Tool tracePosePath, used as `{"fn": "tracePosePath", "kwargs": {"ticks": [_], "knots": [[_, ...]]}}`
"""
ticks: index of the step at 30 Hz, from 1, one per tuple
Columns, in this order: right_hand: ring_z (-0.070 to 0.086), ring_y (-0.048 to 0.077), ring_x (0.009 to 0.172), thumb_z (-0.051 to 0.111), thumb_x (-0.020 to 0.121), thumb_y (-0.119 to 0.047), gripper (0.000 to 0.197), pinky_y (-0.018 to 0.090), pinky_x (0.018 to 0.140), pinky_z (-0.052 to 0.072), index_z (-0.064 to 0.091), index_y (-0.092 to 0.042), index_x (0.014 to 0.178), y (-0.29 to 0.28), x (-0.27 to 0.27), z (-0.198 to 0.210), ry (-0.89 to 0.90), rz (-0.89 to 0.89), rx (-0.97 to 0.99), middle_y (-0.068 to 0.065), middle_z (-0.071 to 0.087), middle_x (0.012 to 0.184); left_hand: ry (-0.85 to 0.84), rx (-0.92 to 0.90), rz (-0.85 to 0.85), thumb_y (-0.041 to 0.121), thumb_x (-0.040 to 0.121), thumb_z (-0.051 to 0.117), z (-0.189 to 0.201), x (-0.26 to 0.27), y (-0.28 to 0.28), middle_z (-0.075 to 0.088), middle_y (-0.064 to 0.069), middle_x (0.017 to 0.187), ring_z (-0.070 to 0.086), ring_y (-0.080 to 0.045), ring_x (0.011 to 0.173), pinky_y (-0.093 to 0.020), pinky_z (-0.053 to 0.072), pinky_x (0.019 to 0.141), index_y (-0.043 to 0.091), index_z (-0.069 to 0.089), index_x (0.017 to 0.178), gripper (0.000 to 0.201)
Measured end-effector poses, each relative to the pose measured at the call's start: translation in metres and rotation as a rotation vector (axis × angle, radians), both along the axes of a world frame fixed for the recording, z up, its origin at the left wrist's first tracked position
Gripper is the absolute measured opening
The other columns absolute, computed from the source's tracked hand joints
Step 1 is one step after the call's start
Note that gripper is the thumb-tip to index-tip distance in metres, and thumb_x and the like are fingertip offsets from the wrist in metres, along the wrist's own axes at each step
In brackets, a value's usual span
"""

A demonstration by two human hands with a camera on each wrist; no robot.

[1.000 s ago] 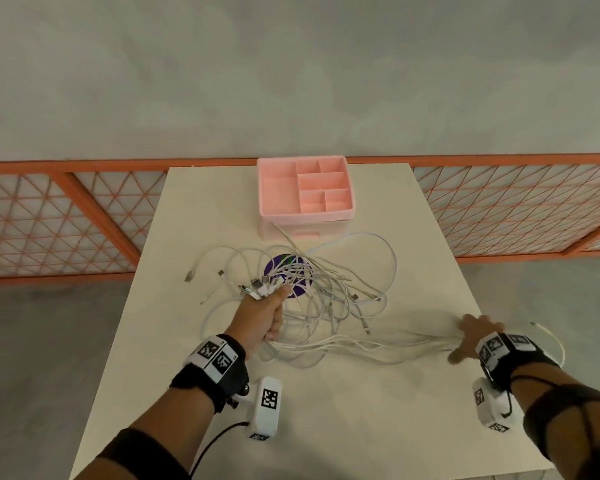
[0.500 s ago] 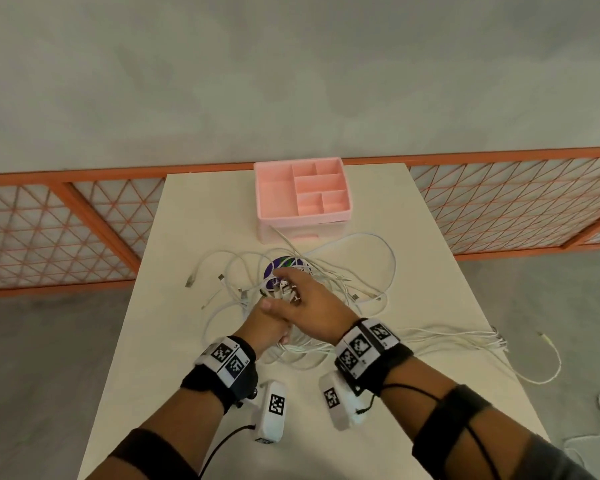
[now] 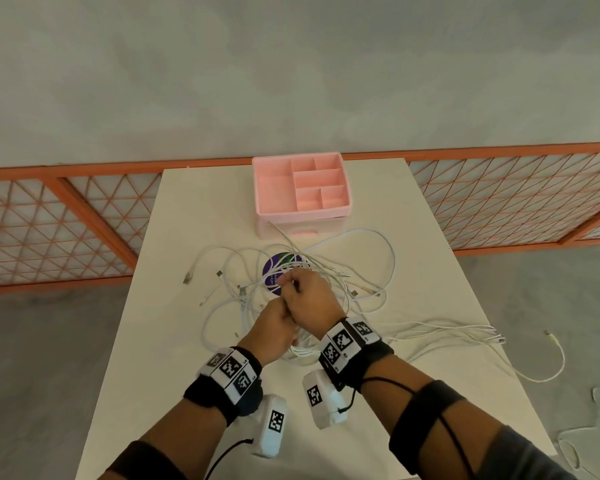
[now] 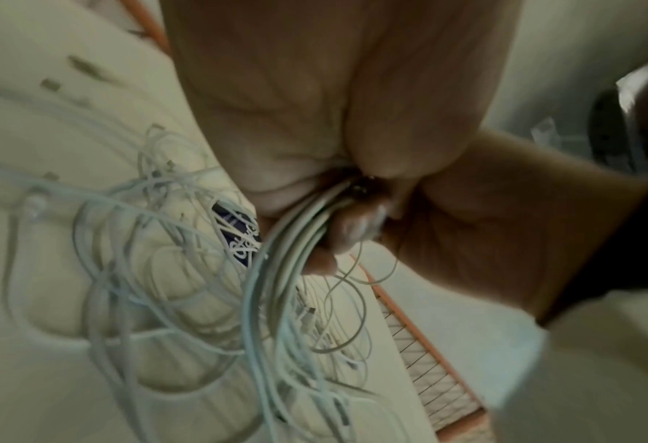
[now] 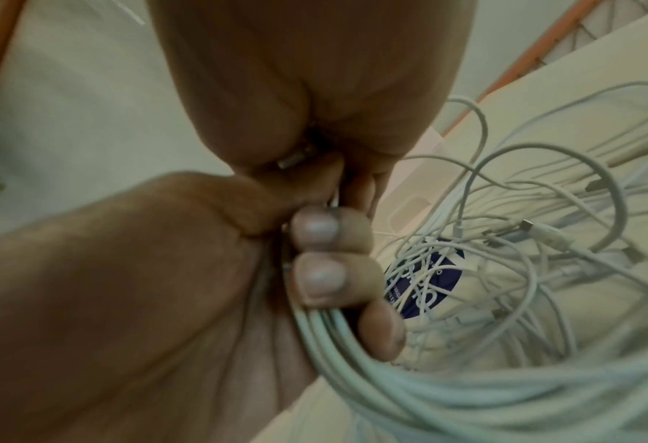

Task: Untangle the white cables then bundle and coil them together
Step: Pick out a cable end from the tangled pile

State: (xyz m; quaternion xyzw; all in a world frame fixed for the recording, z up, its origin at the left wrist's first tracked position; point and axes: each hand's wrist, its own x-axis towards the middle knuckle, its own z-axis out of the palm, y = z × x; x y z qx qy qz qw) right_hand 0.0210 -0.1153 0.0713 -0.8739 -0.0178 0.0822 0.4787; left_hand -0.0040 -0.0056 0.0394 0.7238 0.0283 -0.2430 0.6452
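White cables (image 3: 329,268) gathered within left hand (image 3: 274,327) fingers (image 5: 316,254), right hand (image 3: 309,299) adjoining.

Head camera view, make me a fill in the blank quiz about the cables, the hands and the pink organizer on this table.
1. Both hands, the left hand and the right hand, grip a bunch of ____ cables.
2. The organizer tray at the table's far edge is ____ in colour.
3. Under the tangle lies a round ____ sticker.
4. A few cable ends trail off toward the table's ____ edge.

Missing words: white; pink; purple; right
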Motion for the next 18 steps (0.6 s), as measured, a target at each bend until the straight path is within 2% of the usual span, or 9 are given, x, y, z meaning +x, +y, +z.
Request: {"fn": "tracePosePath", "kwargs": {"ticks": [2, 3, 5, 7, 9, 12, 15, 18], "knots": [[0.061, 0.015, 0.099, 0.054, 0.097, -0.029, 0.033, 0.028, 0.086, 0.047, 0.060, -0.012, 0.124, 0.000, -0.001, -0.006, 0.020, 0.067, -0.026, 0.002, 0.064, 0.116, 0.029, -0.023, 0.062, -0.006, 0.096, 0.040, -0.001, 0.002, 0.002, 0.052, 0.010, 0.051, 0.041, -0.012, 0.049, -0.027, 0.040, 0.047, 0.018, 0.060, 0.084, 0.033], [0.060, 0.014, 0.104, 0.057, 0.095, -0.037, 0.043, 0.028, 0.091, 0.046, 0.054, -0.016, 0.133, -0.002, -0.002, -0.009, 0.050, 0.094, 0.005, 0.000, 0.061, 0.123, 0.032, -0.039, 0.100, -0.001, 0.098, 0.040, 0.000, 0.004, 0.003, 0.052, 0.010, 0.051, 0.041, -0.012, 0.047, -0.028, 0.041, 0.046, 0.016, 0.060, 0.088, 0.028], [0.064, 0.012, 0.103, 0.061, 0.092, -0.045, 0.052, 0.031, 0.094, 0.050, 0.049, -0.023, 0.138, -0.011, -0.004, -0.014, 0.151, 0.114, 0.112, -0.004, 0.061, 0.125, 0.072, -0.086, 0.238, 0.014, 0.100, 0.045, 0.002, 0.009, 0.006, 0.045, 0.002, 0.051, 0.038, -0.012, 0.043, -0.028, 0.039, 0.045, 0.014, 0.056, 0.081, 0.022], [0.070, 0.016, 0.087, 0.062, 0.095, -0.035, 0.035, 0.033, 0.080, 0.056, 0.061, -0.016, 0.123, -0.031, -0.002, -0.016, 0.289, 0.118, 0.228, 0.006, 0.070, 0.112, 0.065, -0.097, 0.361, 0.021, 0.104, 0.048, 0.001, 0.014, 0.011, 0.038, 0.000, 0.052, 0.035, -0.013, 0.042, -0.027, 0.036, 0.044, 0.011, 0.045, 0.072, 0.034], [0.070, 0.022, 0.069, 0.059, 0.096, -0.015, 0.015, 0.031, 0.064, 0.056, 0.069, -0.003, 0.100, -0.061, 0.003, -0.014, 0.465, 0.200, 0.235, 0.018, 0.074, 0.092, 0.040, -0.137, 0.405, 0.023, 0.105, 0.047, 0.001, 0.018, 0.014, 0.034, 0.003, 0.050, 0.031, -0.013, 0.042, -0.025, 0.033, 0.044, 0.014, 0.039, 0.067, 0.041], [0.064, 0.023, 0.052, 0.055, 0.089, -0.002, 0.016, 0.027, 0.051, 0.052, 0.070, -0.001, 0.081, -0.106, 0.020, -0.012, 0.624, 0.278, 0.012, 0.020, 0.070, 0.074, 0.063, -0.230, 0.430, 0.023, 0.106, 0.043, 0.008, 0.022, 0.015, 0.029, 0.005, 0.050, 0.026, -0.011, 0.041, -0.023, 0.028, 0.045, 0.017, 0.037, 0.064, 0.043], [0.056, 0.020, 0.047, 0.056, 0.088, -0.006, 0.019, 0.024, 0.045, 0.043, 0.070, -0.002, 0.076, -0.136, 0.050, -0.019, 0.528, 0.114, -0.253, 0.016, 0.067, 0.068, 0.083, -0.286, 0.438, 0.022, 0.106, 0.041, 0.012, 0.025, 0.014, 0.026, 0.006, 0.049, 0.024, -0.010, 0.041, -0.021, 0.026, 0.045, 0.016, 0.039, 0.067, 0.040], [0.062, 0.023, 0.052, 0.055, 0.091, -0.011, 0.019, 0.030, 0.051, 0.052, 0.070, 0.000, 0.085, -0.149, 0.084, -0.039, 0.379, -0.032, -0.391, 0.014, 0.071, 0.073, 0.100, -0.309, 0.434, 0.023, 0.105, 0.042, 0.015, 0.027, 0.011, 0.025, 0.005, 0.050, 0.023, -0.010, 0.041, -0.020, 0.024, 0.044, 0.015, 0.041, 0.067, 0.038]]}}
